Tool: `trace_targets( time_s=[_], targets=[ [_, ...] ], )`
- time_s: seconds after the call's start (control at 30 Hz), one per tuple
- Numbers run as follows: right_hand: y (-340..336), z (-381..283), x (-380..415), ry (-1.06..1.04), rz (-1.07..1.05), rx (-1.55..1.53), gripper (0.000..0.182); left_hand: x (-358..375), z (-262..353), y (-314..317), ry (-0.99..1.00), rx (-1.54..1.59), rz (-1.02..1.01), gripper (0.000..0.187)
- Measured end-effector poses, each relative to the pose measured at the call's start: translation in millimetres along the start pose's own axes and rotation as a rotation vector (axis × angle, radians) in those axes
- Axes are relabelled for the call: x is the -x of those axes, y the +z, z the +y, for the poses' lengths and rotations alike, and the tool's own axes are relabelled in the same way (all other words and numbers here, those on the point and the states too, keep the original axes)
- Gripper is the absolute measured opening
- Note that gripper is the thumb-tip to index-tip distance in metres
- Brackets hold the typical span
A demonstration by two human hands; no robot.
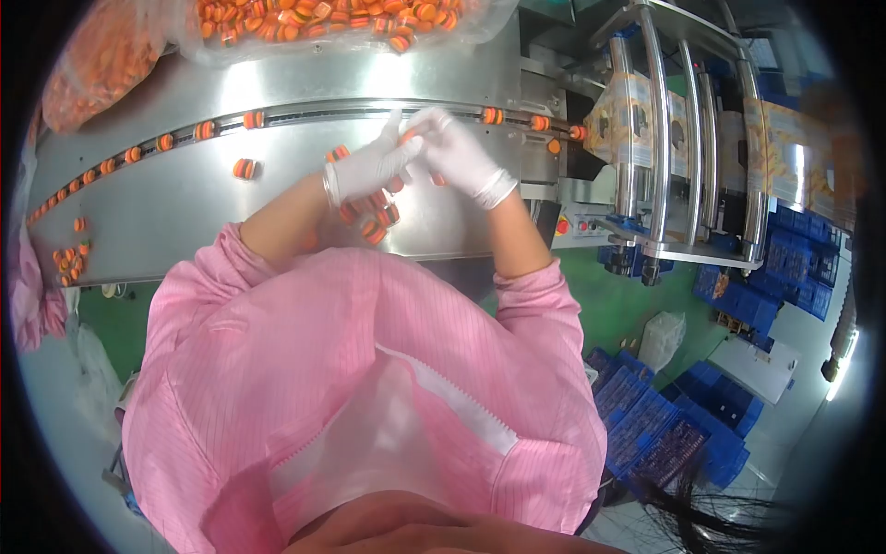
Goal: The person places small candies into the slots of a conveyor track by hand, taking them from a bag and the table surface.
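Both my hands wear thin white gloves and meet over the steel table, at the near side of the conveyor track. My left hand [369, 171] is partly curled, with an orange piece at its fingers. My right hand [454, 157] bends in towards it, its fingers blurred, with a bit of orange between the two hands. Several striped orange candies [374, 231] lie on the table just below my left hand. Wrapped candies [205, 130] sit spaced out along the track, and a few more [541, 123] are to the right of my hands.
A large clear bag of orange candies [323, 18] lies behind the track, with another bag [106, 69] at the far left. A wrapping machine with metal rollers [657, 138] and printed film stands right. Blue crates [646, 420] are on the green floor.
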State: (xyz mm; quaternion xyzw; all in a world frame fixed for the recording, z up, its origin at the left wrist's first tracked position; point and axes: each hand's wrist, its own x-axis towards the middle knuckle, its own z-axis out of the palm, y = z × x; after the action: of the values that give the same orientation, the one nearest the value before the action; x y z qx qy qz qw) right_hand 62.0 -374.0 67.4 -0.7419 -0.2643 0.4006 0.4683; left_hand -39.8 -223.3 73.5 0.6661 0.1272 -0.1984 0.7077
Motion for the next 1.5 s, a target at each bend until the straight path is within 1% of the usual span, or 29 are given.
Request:
trace_targets(
  time_s=[0.07, 0.1, 0.13, 0.17, 0.27, 0.33, 0.37, 0.4, 0.47, 0.53, 0.6, 0.63, 0.7, 0.77, 0.83, 0.87, 0.9, 0.93, 1.0, 1.07, 1.13, 1.17, 1.2, 1.23, 1.27, 1.33, 1.4, 1.47, 1.5],
  targets=[
    [-31, 36, -16, -0.191, 0.253, 0.12, 0.029, -9, 1, -13, -0.046, -0.134, 0.072, 0.068],
    [-52, 38, -18, -0.191, 0.357, 0.267, 0.033, -16, -8, -32, 0.144, -0.442, 0.201, 0.058],
    [-73, 43, -21, -0.06, 0.403, 0.381, 0.035, -22, -15, -43, 0.339, -0.748, 0.329, 0.049],
    [-90, 40, -19, 0.065, 0.361, 0.502, 0.033, -25, -16, -45, 0.338, -0.748, 0.324, 0.049],
    [-110, 36, -20, 0.238, 0.28, 0.784, 0.034, -29, -12, -42, 0.347, -0.952, 0.251, 0.042],
    [-118, 50, -24, 0.265, 0.293, 0.824, 0.037, -26, -3, -25, 0.282, -1.007, 0.0, 0.045],
    [-120, 57, -25, 0.285, 0.304, 0.872, 0.039, -24, -11, -20, 0.377, -1.034, 0.03, 0.044],
    [-118, 58, -20, 0.292, 0.303, 0.868, 0.039, -22, -10, -15, 0.375, -1.032, 0.023, 0.044],
    [-104, 50, -5, 0.055, 0.68, 0.965, 0.042, -18, -4, -8, 0.185, -1.23, -0.097, 0.045],
    [-79, 24, 18, -0.006, 0.404, 0.563, 0.049, -17, -10, -1, 0.185, -1.272, -0.076, 0.046],
    [-40, 12, 33, -0.12, 0.143, 0.805, 0.059, -14, -10, 3, 0.109, -1.366, -0.115, 0.042],
    [-24, 11, 35, -0.019, 0.022, 0.904, 0.062, -15, -13, 4, 0.112, -1.368, -0.119, 0.042],
    [0, 41, 30, 0.042, -0.019, 0.894, 0.054, -17, -23, 8, 0.098, -1.398, -0.126, 0.028],
    [-1, 54, 26, 0.063, -0.031, 0.898, 0.048, -17, -13, 9, 0.049, -1.331, -0.088, 0.027],
    [-13, 54, 25, 0.024, 0.129, 0.866, 0.03, -18, -12, 5, -0.002, -1.263, -0.039, 0.025],
    [-26, 58, 23, 0.021, 0.132, 0.864, 0.03, -23, -19, 0, 0.113, -1.059, 0.049, 0.027],
    [-43, 65, 21, -0.069, 0.28, 0.788, 0.025, -29, -24, -4, 0.223, -0.851, 0.133, 0.029],
    [-62, 74, 17, -0.157, 0.424, 0.708, 0.022, -40, -28, -4, 0.224, -0.853, 0.132, 0.029],
    [-104, 106, 1, -0.132, 0.526, 0.487, 0.021, -69, -30, 4, 0.267, -0.561, 0.307, 0.034],
    [-127, 119, -7, 0.069, 0.562, 0.308, 0.026, -102, -14, 14, 0.123, -0.242, 0.151, 0.032],
    [-131, 106, -4, 0.149, 0.61, 0.253, 0.024, -144, -27, 29, 0.158, -0.33, 0.262, 0.031],
    [-135, 107, -6, 0.307, 0.62, 0.229, 0.025, -155, -25, 33, 0.161, -0.329, 0.261, 0.031],
    [-141, 111, -8, 0.465, 0.626, 0.204, 0.026, -163, -21, 39, 0.152, -0.512, 0.289, 0.03],
    [-146, 116, -7, 0.427, 0.635, 0.359, 0.03, -170, -19, 44, 0.139, -0.694, 0.315, 0.029],
    [-147, 121, -5, 0.433, 0.632, 0.361, 0.03, -174, -17, 46, 0.135, -0.69, 0.311, 0.029],
    [-137, 103, 6, 0.3, 0.906, 0.677, 0.035, -172, -2, 44, 0.042, -0.852, 0.28, 0.032],
    [-121, 86, 16, 0.293, 0.932, 0.6, 0.034, -171, 2, 38, 0.006, -0.862, 0.276, 0.038],
    [-90, 55, 26, 0.146, 0.891, 0.283, 0.03, -159, 9, 23, -0.038, -0.867, 0.284, 0.044],
    [-75, 68, 27, -0.001, 0.79, 0.112, 0.03, -152, 10, 13, 0.106, -0.796, 0.357, 0.042]
  ],
)
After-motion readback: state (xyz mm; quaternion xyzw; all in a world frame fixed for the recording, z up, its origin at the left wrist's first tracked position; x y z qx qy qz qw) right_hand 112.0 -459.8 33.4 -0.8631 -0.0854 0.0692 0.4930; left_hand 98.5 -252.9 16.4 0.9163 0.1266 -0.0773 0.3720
